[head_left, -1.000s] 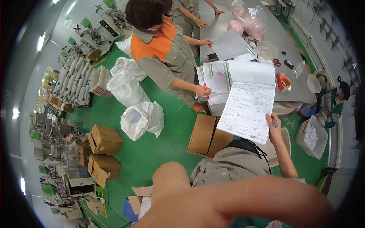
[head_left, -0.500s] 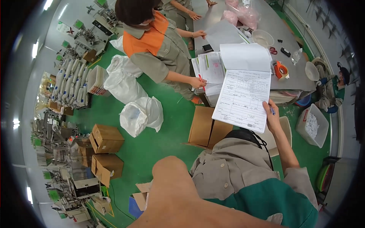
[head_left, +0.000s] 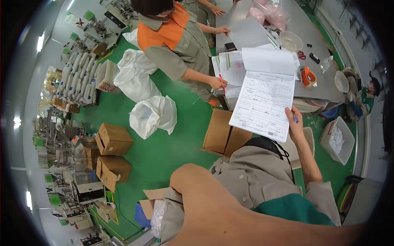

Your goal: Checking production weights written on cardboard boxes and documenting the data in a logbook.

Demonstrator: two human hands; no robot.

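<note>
My right hand is closed on the lower right edge of a pad of printed forms, its top sheet folded back toward the table. A blue pen is also held in its fingers. The form carries printed tables and some handwriting. A bare bent arm, which looks like my left, fills the lower middle close up; its hand is out of sight. Just beyond the pad, a person in an orange and grey shirt holds a red pen over papers and touches a large sheet with the other hand.
On the metal table are a tape dispenser, red scissors, a white basket and pink-filled bags. An open carton stands below. White sacks and cartons sit left; a bin is right.
The view has shifted slightly. The bent arm has swung toward the right at the bottom, uncovering more clothing and a carton on its left. My right hand still holds the pad and pen.
</note>
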